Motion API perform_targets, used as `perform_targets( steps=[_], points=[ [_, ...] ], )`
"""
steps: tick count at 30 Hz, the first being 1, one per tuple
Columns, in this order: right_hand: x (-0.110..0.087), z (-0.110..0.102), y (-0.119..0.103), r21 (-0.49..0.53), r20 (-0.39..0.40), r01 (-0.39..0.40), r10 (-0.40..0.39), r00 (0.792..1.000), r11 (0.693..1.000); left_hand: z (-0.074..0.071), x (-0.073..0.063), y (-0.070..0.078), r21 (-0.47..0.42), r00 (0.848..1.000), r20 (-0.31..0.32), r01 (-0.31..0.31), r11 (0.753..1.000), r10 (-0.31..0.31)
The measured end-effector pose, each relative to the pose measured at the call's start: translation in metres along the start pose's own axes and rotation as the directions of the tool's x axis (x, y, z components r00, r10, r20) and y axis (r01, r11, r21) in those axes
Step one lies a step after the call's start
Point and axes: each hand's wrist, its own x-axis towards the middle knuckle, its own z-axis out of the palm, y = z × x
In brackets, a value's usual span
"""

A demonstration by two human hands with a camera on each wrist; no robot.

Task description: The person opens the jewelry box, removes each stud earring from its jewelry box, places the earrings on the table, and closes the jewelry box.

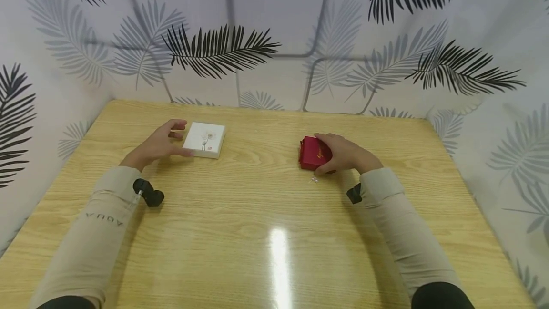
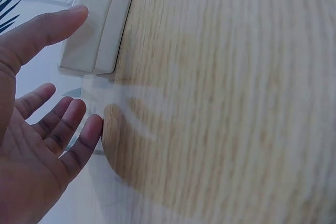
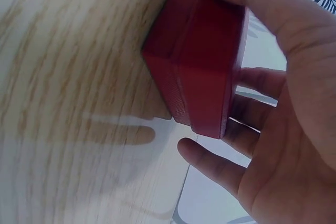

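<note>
A square white box [image 1: 206, 136] with a flower drawing on its lid lies flat at the back left of the table. My left hand [image 1: 162, 143] is beside its left side, fingers spread and relaxed, the thumb tip by its near corner. In the left wrist view the thumb overlaps the box [image 2: 97, 24] while the other fingers stand apart from it. My right hand [image 1: 343, 152] grips a small red gift box [image 1: 311, 154] with gold script, thumb on the near side and fingers behind. Red ribbon shows along the box's left edge.
Small shiny pieces [image 1: 314, 180], perhaps jewellery, lie just in front of the red box. The wooden table [image 1: 240, 213] ends at the back against a leaf-patterned curtain [image 1: 266, 75], which also hangs along both sides. Dark wrist cameras [image 1: 147, 192] sit below the cuffs.
</note>
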Motion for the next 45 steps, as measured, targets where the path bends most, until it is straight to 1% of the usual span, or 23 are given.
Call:
perform_targets(
  steps=[9, 14, 19, 22, 26, 33, 38, 42, 45],
  points=[
    [-0.002, 0.0, 0.003, 0.03, 0.0, -0.005, 0.005, 1.0, 1.0, 0.001, 0.007, -0.001, 0.003, 0.999, 0.034, 0.005, 1.0, -0.005],
    [-0.004, 0.0, 0.005, 0.038, -0.006, 0.002, -0.002, 1.0, 0.999, -0.001, 0.01, -0.003, 0.009, 0.998, 0.061, 0.016, 1.0, -0.016],
    [-0.006, 0.0, 0.007, 0.034, -0.018, 0.011, -0.01, 1.0, 0.999, -0.003, 0.014, 0.001, 0.01, 0.994, 0.108, 0.018, 1.0, -0.019],
    [-0.007, -0.001, 0.007, 0.022, -0.034, 0.024, -0.023, 0.999, 0.999, -0.003, 0.016, 0.006, 0.01, 0.992, 0.126, 0.015, 1.0, -0.017],
    [-0.009, -0.002, 0.004, 0.007, -0.053, 0.031, -0.031, 0.998, 0.999, -0.001, 0.017, 0.01, 0.019, 0.992, 0.126, 0.017, 1.0, -0.019],
    [-0.011, -0.005, -0.005, -0.006, -0.089, 0.032, -0.032, 0.996, 0.999, 0.002, 0.017, 0.009, 0.012, 0.992, 0.125, 0.018, 1.0, -0.02],
    [-0.011, -0.004, -0.012, 0.008, -0.123, 0.071, -0.069, 0.99, 0.997, 0.004, 0.015, 0.01, 0.002, 0.991, 0.129, 0.015, 1.0, -0.015],
    [-0.012, -0.002, -0.017, -0.008, -0.14, 0.106, -0.106, 0.984, 0.994, 0.007, 0.013, 0.012, -0.008, 0.991, 0.134, 0.015, 1.0, -0.014],
    [-0.013, -0.002, -0.02, -0.024, -0.144, 0.116, -0.119, 0.982, 0.993, 0.009, 0.011, 0.015, -0.001, 0.991, 0.136, 0.014, 1.0, -0.014]
  ],
)
